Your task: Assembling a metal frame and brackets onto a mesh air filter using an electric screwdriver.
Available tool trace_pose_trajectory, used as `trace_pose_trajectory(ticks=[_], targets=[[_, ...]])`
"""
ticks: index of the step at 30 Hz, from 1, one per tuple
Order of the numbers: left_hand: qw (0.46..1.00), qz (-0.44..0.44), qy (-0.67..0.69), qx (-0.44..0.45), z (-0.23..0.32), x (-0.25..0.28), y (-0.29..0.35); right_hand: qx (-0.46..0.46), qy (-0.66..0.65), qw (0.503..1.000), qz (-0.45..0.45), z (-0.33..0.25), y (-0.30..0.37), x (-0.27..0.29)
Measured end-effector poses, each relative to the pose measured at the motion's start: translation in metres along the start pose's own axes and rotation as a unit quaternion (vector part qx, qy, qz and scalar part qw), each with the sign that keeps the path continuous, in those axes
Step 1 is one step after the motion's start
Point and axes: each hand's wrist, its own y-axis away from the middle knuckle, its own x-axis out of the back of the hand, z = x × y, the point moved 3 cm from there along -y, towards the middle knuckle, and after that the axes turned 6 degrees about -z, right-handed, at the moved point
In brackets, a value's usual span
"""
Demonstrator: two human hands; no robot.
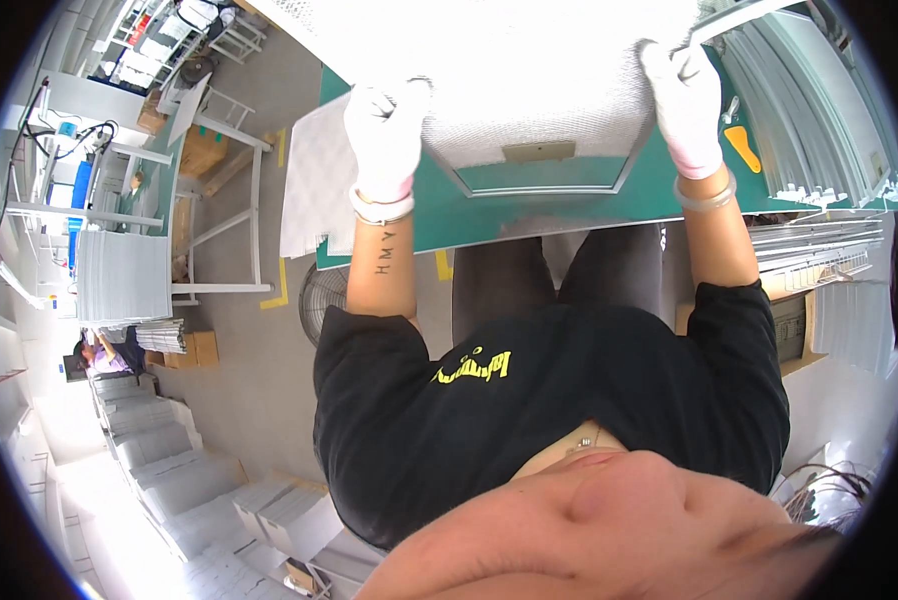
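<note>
Both my hands wear white gloves. My left hand [385, 130] is closed, its curled fingers gripping a large white textured sheet [539, 85] near its left side. On the sheet's right side, my right hand [685, 100] is also closed on it. Glare washes out most of the sheet, and its far part runs out of view. Between my hands, near its lower edge, is a small tan rectangle [539, 151]. Just below lies a thin metal frame edge [544, 190] over the green tabletop [449, 220]. A white quilted-looking sheet [317, 170] lies left of my left hand.
An orange-yellow flat tool [742, 149] lies right of my right hand, beside a stack of pale thin panels [804, 110]. A wire rack [814, 250] stands at the right. On the left are white-framed tables [219, 222], panel stacks [124, 275], a fan [321, 300] and another person [114, 352].
</note>
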Motion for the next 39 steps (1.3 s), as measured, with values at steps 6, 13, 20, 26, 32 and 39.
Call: trace_pose_trajectory(ticks=[6,13,20,26,32,39], targets=[[0.999,-0.024,-0.007,0.049,-0.024,-0.007,0.045,-0.060,-0.019,0.998,-0.028,0.020,0.041,0.001],[0.998,0.012,0.016,0.062,-0.043,-0.021,0.066,-0.110,-0.133,0.983,-0.055,0.073,0.082,-0.002],[0.985,-0.076,0.024,0.154,-0.055,-0.014,0.070,-0.172,-0.132,0.970,-0.106,0.088,0.084,0.007],[0.994,-0.009,0.043,0.102,-0.062,-0.018,0.074,-0.173,-0.137,0.972,-0.082,0.099,0.105,-0.007],[0.996,0.007,0.048,0.077,-0.075,-0.013,0.085,-0.160,-0.167,0.971,-0.063,0.100,0.119,-0.011],[0.991,-0.102,-0.050,0.065,-0.005,0.010,0.024,-0.073,-0.079,0.986,-0.124,0.024,0.037,0.013]])
